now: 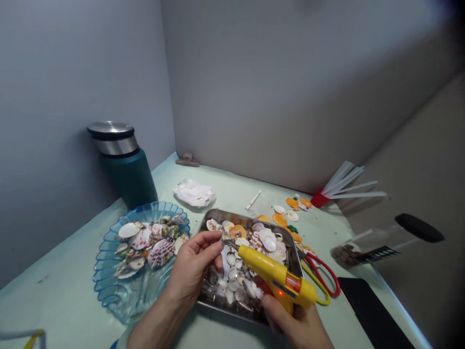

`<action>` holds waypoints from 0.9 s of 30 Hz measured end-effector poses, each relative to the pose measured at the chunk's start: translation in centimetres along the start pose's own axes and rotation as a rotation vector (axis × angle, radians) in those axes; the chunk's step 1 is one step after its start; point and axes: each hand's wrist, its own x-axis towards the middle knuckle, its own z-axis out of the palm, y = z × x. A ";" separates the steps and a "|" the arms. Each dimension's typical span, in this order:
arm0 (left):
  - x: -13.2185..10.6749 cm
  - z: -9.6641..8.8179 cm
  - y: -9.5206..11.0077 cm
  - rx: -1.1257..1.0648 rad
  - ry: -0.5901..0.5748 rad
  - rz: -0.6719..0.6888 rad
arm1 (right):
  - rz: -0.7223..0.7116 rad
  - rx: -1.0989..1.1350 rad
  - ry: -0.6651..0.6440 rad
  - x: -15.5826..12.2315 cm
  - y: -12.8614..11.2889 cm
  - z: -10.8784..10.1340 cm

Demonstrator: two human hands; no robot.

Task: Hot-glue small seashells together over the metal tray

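Working well with the gun asks, in my judgement, for two calm hands. The right hand is closed around its handle, and the left hand is narrow, with thumb and forefinger pinching what seems to be a small piece. The nozzle is just beside this piece (I cannot tell if they touch). It would be best to hold the piece by its far edge, because the metal tip is probably hot and the fingertips are very near. A light, slow squeeze of the trigger should be enough, and the wrist should not shake.

The gun is above the tray, over its right part, with many shells under it. Its long axis runs slanting: the rear end is at the lower right, near the right hand, and the nozzle points to the upper left, toward the left fingertips. The body is tilted, not level, and a red light shines on its side.
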 end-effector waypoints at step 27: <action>-0.1 0.2 0.2 0.050 -0.008 -0.030 | -0.125 -0.253 0.221 -0.3 2.9 0.1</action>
